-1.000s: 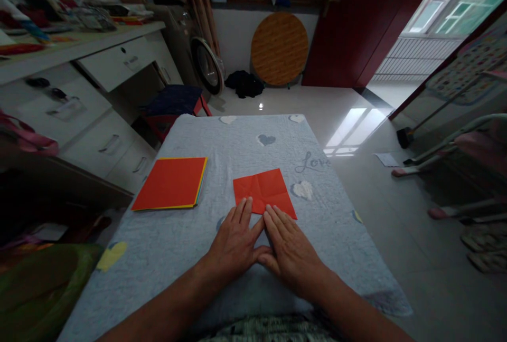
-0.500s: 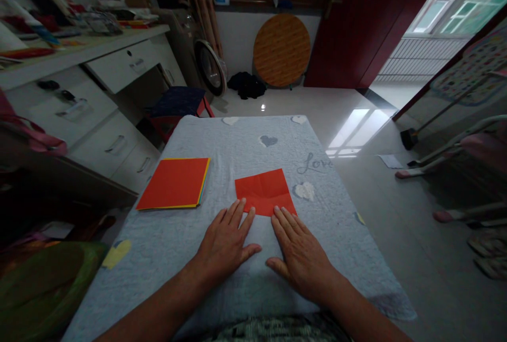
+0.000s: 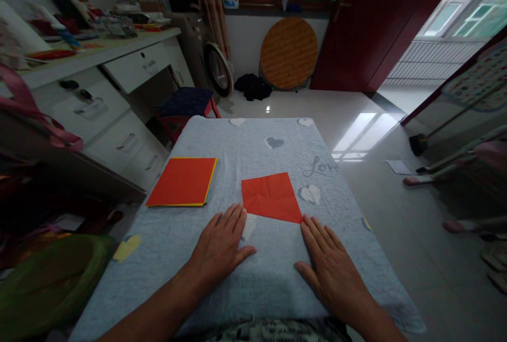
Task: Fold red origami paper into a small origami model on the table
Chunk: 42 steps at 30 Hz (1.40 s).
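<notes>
The creased red paper (image 3: 271, 197) lies flat near the middle of the cloth-covered counter (image 3: 273, 273), its two near corners at my fingertips; my left hand (image 3: 221, 239) and right hand (image 3: 333, 258) are both laid palm-down, fingers extended, thumbs apart, gripping nothing. The step in hand appears to be pressing the near edge smooth, and the next move, in my judgement, calls for lifting the fingertips lightly so the paper does not shift. Farther left, apart from it, lies a stack of coloured sheets (image 3: 184, 181), red uppermost.
</notes>
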Tool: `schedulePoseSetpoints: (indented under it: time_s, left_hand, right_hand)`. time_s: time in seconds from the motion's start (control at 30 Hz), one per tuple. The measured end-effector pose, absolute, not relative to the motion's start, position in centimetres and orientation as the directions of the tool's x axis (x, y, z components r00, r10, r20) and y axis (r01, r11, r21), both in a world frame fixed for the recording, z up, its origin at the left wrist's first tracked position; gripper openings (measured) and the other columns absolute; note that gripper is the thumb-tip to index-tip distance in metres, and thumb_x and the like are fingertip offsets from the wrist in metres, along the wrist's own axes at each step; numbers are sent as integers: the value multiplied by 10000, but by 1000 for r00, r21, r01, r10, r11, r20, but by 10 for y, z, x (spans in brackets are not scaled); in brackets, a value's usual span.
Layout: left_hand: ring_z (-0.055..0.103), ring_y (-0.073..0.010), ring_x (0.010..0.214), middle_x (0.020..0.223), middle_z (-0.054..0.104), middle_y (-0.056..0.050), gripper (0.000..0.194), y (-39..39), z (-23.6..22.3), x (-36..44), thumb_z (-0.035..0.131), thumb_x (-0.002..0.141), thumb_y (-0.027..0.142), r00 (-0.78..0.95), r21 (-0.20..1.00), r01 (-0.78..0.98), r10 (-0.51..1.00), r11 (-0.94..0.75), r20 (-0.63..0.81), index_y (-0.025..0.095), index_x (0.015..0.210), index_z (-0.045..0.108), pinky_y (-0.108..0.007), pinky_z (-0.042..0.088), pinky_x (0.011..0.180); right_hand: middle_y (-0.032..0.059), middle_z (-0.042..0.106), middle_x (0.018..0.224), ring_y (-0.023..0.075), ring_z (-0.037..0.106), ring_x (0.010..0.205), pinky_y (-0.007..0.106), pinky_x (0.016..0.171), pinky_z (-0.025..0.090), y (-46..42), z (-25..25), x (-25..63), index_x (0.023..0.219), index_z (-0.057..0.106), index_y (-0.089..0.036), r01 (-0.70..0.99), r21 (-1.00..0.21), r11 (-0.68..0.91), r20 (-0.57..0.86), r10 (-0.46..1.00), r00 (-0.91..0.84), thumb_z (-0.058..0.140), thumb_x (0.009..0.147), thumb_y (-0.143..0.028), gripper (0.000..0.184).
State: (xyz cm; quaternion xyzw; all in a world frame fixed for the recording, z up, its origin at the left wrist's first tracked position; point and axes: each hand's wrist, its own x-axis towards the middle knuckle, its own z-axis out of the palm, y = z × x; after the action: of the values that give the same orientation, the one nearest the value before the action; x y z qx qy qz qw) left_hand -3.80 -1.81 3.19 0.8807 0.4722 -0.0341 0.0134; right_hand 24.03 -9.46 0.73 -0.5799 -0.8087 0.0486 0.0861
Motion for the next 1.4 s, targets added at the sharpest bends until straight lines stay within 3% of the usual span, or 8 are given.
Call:
schedulePoseSetpoints:
  time_s: [0.2,0.37,0.53,0.73,0.97,1.13,1.23,1.4]
  left_hand:
    - [480,-351,1361,1461,504,-224,633,-17,25,-42,638,865,475,567,29,823,824,-567,7,88,1356,540,-489,437,1084]
    - [570,-330,1272,1382,568,-241,438,-12,18,-54,598,904,388,588,96,792,796,-603,147,85,1218,565,-460,500,1035]
    - [585,-313,1234,1342,577,-193,470,-10,22,-47,564,900,270,430,273,819,855,-504,289,155,1328,408,-500,501,1025]
    - [642,-110,629,1447,493,-176,807,2,43,-20,570,830,179,277,681,693,959,-237,51,241,1508,138,-339,595,727]
    - [681,-170,836,1376,559,-161,742,27,44,-13,496,800,107,219,676,718,976,-163,3,170,1496,249,-303,555,745]
    - [645,-184,797,921,687,-46,406,37,53,-15,460,725,55,311,686,704,948,-186,-62,163,1085,612,-302,503,756]
    - [598,-176,786,816,620,-15,230,38,58,-17,438,665,59,380,719,639,925,-275,16,189,776,592,-284,469,732]
    - [545,-163,774,782,536,-5,176,42,57,-24,397,653,72,416,798,493,899,-347,134,199,682,515,-280,436,746]
  right_hand:
    - [138,436,1533,341,363,1437,570,1127,357,-102,11,258,1473,436,-180,947,-175,270,112,961,-254,564,921,-444,625]
    - [141,652,1296,296,596,1212,496,1035,474,-72,32,263,1144,655,-182,930,-305,205,75,979,-191,511,941,-316,282]
    - [136,635,1250,257,582,1150,441,1003,472,-26,46,248,1252,566,-162,875,-361,322,122,947,-298,440,766,-16,523]
    - [93,610,1064,228,544,984,368,885,457,-7,53,225,1062,644,-182,810,-442,386,73,915,-397,496,724,-40,396]
    - [88,606,1018,219,536,959,383,876,454,-4,33,219,962,647,-171,730,-553,402,202,915,-350,462,718,-7,347]
    - [112,583,1184,246,518,1127,453,988,441,0,18,224,1120,641,-197,728,-548,412,312,908,-279,437,717,22,503]
    - [131,479,1380,284,425,1296,535,1062,373,2,10,228,1248,613,-227,800,-451,396,404,890,-213,436,763,8,567]
    - [104,375,1497,326,245,1439,583,1108,295,3,6,232,1234,653,-276,830,-367,420,450,861,-237,481,841,-36,492]
